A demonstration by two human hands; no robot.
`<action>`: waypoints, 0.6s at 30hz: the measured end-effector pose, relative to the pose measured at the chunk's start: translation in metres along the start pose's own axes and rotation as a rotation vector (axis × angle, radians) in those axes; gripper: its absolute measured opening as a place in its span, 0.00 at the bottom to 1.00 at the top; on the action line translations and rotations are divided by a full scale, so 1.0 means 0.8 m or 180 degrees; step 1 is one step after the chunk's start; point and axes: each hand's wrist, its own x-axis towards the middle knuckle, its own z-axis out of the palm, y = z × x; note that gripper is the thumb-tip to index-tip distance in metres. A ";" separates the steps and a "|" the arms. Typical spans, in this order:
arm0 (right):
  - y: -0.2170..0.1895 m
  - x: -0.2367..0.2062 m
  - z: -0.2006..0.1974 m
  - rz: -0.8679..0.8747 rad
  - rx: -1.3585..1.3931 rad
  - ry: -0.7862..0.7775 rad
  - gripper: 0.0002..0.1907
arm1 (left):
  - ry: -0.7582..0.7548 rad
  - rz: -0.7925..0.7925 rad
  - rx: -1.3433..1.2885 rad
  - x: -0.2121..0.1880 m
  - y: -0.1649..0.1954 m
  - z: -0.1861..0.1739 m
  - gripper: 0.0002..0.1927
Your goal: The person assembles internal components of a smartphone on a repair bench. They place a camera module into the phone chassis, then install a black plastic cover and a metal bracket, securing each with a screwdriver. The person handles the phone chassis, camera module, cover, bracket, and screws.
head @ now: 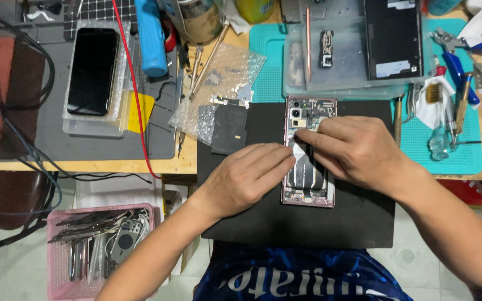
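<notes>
Two hands meet over an opened pink-framed smartphone [308, 150] lying mid-frame on a black rubber mat [330, 223]. The left hand [245, 178] steadies the phone's edge with flat fingers, while the right hand [355, 150] pinches what seems a white adhesive strip [299, 149], needing a slow, careful peel.

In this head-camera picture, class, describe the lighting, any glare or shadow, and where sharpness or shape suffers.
Head view: even overhead light; soft shadows under the left hand and right hand on the black mat; mild glare on the clear plastic tray and bubble wrap; opened phone fairly sharp; table edges bow slightly toward the frame's corners.
</notes>
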 end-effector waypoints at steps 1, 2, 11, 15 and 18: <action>0.001 -0.001 -0.002 0.0014 -0.0065 0.0036 0.19 | 0.0039 -0.0066 -0.0052 0.001 0.000 0.000 0.17; 0.002 -0.002 -0.004 0.0031 -0.0119 0.0070 0.19 | 0.0059 -0.0159 0.0063 0.003 0.000 0.001 0.18; 0.006 -0.012 -0.011 0.0317 -0.0516 0.0142 0.17 | -0.0124 -0.0212 0.0735 0.018 -0.010 0.007 0.18; 0.004 -0.015 -0.012 0.0391 -0.0472 0.0137 0.18 | -0.0267 -0.0141 0.0956 0.023 -0.009 0.005 0.19; 0.003 -0.017 -0.011 0.0404 -0.0478 0.0155 0.18 | -0.0345 -0.0076 0.1126 0.027 -0.006 0.005 0.18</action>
